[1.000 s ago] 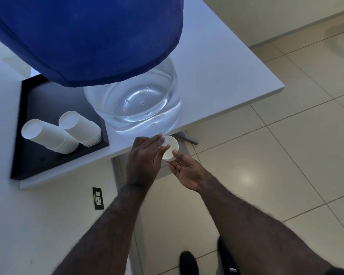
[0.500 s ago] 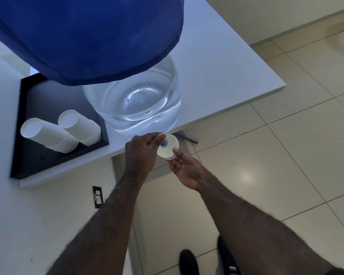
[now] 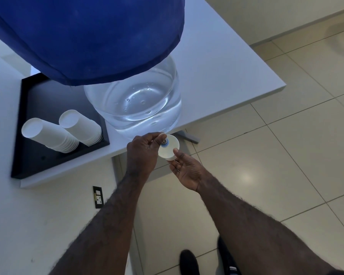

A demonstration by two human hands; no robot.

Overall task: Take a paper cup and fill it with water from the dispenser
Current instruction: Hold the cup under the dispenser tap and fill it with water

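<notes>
paper cup (image 3: 170, 148) in right hand (image 3: 187, 171); below tap (image 3: 164, 143)

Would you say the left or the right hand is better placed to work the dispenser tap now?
Left. The left hand already has its fingertips on the blue tap at the jug's base, while the right hand is occupied holding the paper cup beneath it.

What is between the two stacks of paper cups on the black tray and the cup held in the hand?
In the head view, only the tray's dark floor and rim, a bare strip of white table, then the left hand at the tap lie between the stacks and the held cup.
</notes>
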